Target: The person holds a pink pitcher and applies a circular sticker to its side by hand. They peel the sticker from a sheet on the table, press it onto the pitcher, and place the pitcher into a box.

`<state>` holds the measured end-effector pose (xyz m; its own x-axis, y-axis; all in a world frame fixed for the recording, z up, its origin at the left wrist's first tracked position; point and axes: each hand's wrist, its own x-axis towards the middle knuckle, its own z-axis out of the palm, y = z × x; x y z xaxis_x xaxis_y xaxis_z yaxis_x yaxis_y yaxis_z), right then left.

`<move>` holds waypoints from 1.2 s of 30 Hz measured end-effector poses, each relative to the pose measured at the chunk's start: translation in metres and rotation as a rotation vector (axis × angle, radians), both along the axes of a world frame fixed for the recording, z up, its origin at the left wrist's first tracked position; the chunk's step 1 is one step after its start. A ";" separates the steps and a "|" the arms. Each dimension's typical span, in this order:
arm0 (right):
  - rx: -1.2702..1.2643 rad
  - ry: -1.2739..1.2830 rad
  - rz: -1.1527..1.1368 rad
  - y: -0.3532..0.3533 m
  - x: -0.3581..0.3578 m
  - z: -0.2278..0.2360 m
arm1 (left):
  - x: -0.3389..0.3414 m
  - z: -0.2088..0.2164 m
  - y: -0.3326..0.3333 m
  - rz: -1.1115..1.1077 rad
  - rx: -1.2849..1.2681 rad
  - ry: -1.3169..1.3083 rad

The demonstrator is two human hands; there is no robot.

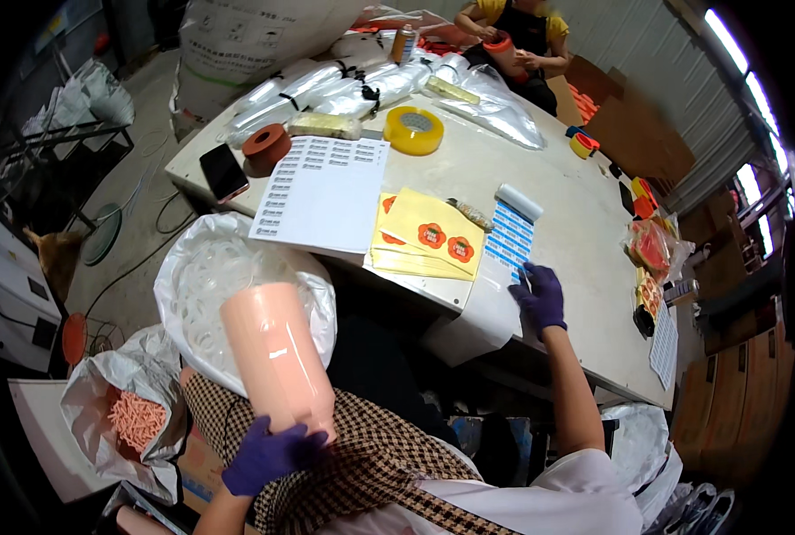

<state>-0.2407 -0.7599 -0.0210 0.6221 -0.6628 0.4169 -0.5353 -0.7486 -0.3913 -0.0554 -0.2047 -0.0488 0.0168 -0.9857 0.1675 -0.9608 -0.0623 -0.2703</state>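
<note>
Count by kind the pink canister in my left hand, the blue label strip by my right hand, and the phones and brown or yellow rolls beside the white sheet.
Pink canister, in the left hand: 1
Blue label strip, by the right hand: 1
Phone: 1
Brown roll: 1
Yellow roll: 1
Total: 5

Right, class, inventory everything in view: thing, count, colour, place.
Table: one, pale, centre
Container: one, peach, lower centre
Label strip: one, blue, table front
Sticker sheets: several, yellow, table front
Label sheets: count unclear, white, table left
Tape roll: one, yellow, table middle
Roll: one, brown, table left
Phone: one, black, table left
Plastic bundles: several, clear, table back
Open bags: two, white, left
Cartons: several, brown, right
Co-worker: one, yellow sleeves, far end
Left hand: one, purple-gloved, on container
Right hand: one, purple-gloved, by label strip
</note>
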 end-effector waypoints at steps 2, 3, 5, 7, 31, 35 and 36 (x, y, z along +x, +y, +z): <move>0.051 0.020 -0.023 0.004 0.011 -0.003 | -0.007 -0.007 0.001 -0.032 -0.083 0.017; 0.068 0.001 -0.055 0.005 0.015 -0.001 | -0.007 -0.010 0.000 -0.047 -0.113 0.027; 0.137 -0.082 -0.062 0.000 0.012 -0.012 | -0.009 -0.009 0.001 -0.037 -0.101 0.030; 0.266 -0.168 -0.025 0.016 0.025 -0.001 | -0.008 -0.007 0.008 0.024 -0.049 0.018; 0.544 -0.062 1.022 0.286 0.264 0.029 | -0.009 -0.019 0.009 -0.033 -0.015 -0.246; 0.843 0.101 0.935 0.276 0.287 0.014 | -0.004 -0.031 0.012 -0.069 -0.032 -0.470; 0.859 0.057 0.944 0.270 0.294 0.010 | -0.008 -0.021 0.009 0.049 -0.130 -0.159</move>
